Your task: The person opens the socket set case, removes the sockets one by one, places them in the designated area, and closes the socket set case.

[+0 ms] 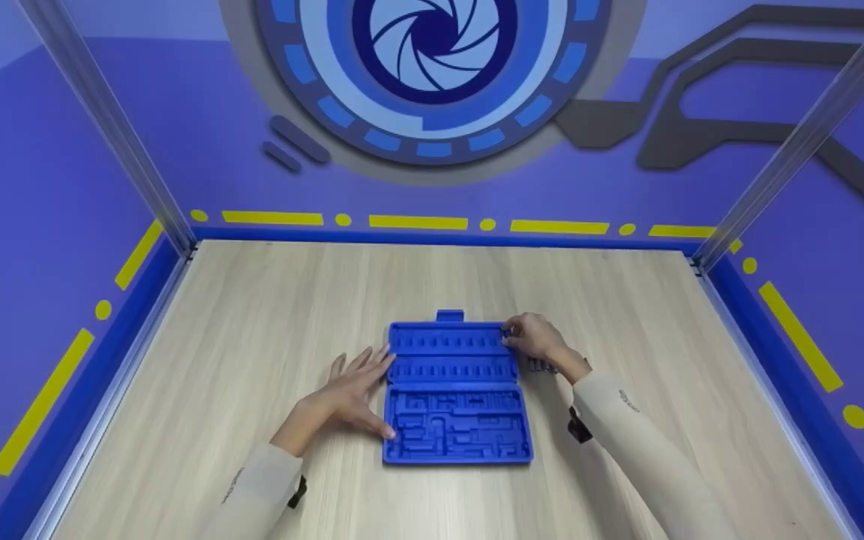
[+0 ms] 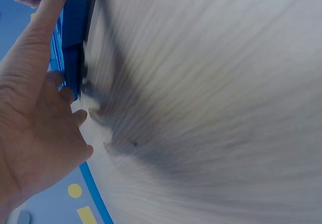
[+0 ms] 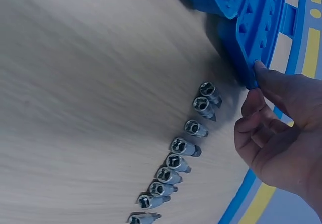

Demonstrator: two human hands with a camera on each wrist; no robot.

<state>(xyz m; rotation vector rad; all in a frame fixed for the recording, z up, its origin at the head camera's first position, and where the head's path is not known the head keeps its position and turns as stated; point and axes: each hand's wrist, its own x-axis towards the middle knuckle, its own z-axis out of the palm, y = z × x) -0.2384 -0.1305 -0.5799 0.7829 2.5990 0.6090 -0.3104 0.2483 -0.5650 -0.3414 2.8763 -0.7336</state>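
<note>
A blue plastic case (image 1: 453,384) lies unfolded on the table, its moulded slots and recesses showing. My left hand (image 1: 349,395) rests along its left side with fingers spread, the thumb on the lower half's edge and fingertips at the upper half. At the upper half's far right corner, my right hand (image 1: 538,339) pinches a small dark piece (image 1: 505,332) with thumb and fingertips; the fingers hide most of it, and I cannot tell its kind. In the right wrist view, a row of metal bit sockets (image 3: 184,147) lies on the table below that hand.
The wooden table (image 1: 274,300) meets a blue wall (image 1: 177,135) at the back, marked with yellow dashes. Metal posts (image 1: 117,127) stand at both far corners. A latch tab (image 1: 450,315) sticks out from the case's far edge.
</note>
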